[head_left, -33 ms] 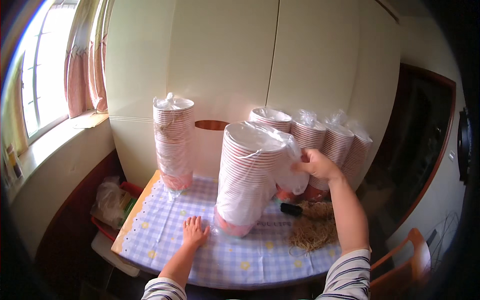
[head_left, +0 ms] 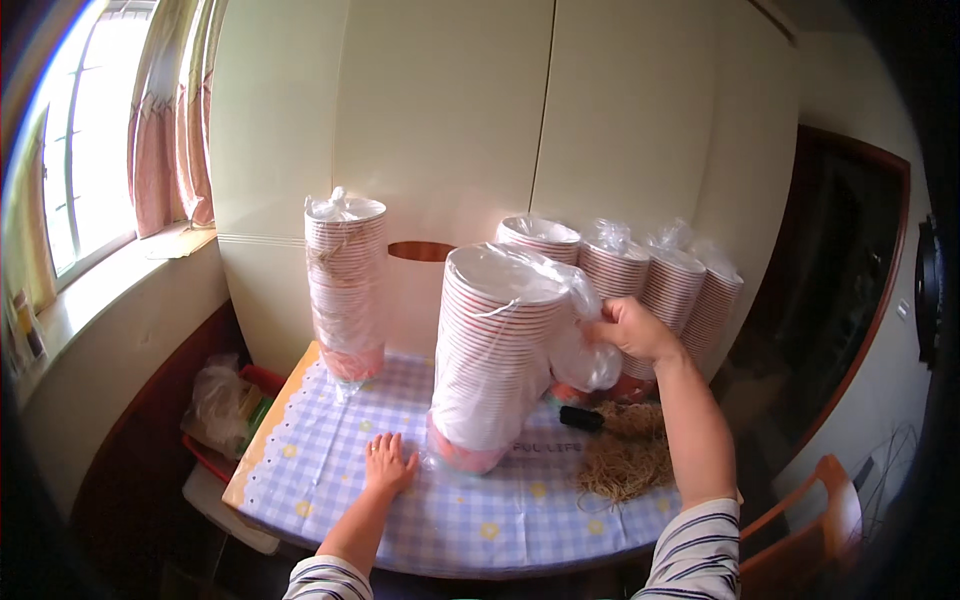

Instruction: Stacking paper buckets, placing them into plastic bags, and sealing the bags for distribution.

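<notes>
A tall stack of paper cups in a clear plastic bag stands upright in the middle of the table, white with pinkish-red lower parts. My right hand pinches the loose, gathered end of its plastic bag, to the right of the stack's top. Flat on the tablecloth, just left of the stack's base, rests my left hand, fingers extended and holding nothing. Beyond it, at the far left of the table, rises another bagged cup stack with its bag knotted on top and some tan strands around it.
Several bagged cup stacks line the back right of the table. A heap of tan straw-like strands lies in front of them beside a black object. The checked tablecloth covers the table. A wooden chair stands at right, a red bin at left.
</notes>
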`<action>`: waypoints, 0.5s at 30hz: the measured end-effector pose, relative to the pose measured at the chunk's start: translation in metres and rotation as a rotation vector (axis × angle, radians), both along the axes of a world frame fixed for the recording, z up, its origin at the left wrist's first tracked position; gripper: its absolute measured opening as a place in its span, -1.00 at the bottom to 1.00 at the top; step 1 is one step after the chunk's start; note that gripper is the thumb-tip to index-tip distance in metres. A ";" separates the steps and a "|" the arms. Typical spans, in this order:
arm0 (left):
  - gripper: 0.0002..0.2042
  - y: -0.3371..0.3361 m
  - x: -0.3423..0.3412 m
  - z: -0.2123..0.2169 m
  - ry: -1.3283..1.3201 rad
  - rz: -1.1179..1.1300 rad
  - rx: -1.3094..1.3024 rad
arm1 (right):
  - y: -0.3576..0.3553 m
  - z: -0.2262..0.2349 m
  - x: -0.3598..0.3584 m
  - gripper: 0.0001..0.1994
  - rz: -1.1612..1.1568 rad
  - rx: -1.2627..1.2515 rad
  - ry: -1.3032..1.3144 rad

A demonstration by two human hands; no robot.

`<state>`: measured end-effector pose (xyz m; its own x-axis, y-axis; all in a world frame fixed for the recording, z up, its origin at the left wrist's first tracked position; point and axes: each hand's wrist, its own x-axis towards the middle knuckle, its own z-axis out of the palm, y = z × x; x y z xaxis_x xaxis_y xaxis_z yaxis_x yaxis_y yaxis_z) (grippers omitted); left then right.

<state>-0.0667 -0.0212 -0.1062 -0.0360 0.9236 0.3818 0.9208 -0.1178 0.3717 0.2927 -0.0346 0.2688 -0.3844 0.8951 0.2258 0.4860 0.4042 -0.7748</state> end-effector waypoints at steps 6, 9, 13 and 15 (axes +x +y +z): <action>-0.46 -0.002 -0.001 -0.001 -0.072 -0.049 0.050 | -0.029 0.058 0.016 -0.78 0.013 -0.001 0.990; -0.48 0.008 0.003 0.010 -0.277 -0.047 0.121 | -0.010 0.068 0.028 -0.67 0.400 0.109 1.170; -0.49 0.041 0.015 0.073 -0.754 -0.182 0.202 | -0.010 0.053 0.015 -0.46 0.272 0.259 1.092; -0.45 0.058 0.012 0.123 -1.095 -0.341 0.271 | 0.007 0.025 -0.003 -0.38 0.005 0.202 0.991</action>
<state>-0.0548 0.0368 0.0172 -0.2333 0.8421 0.4862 0.0319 -0.4931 0.8694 0.2893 -0.0280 0.2934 0.0547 0.8036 0.5927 -0.3415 0.5729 -0.7451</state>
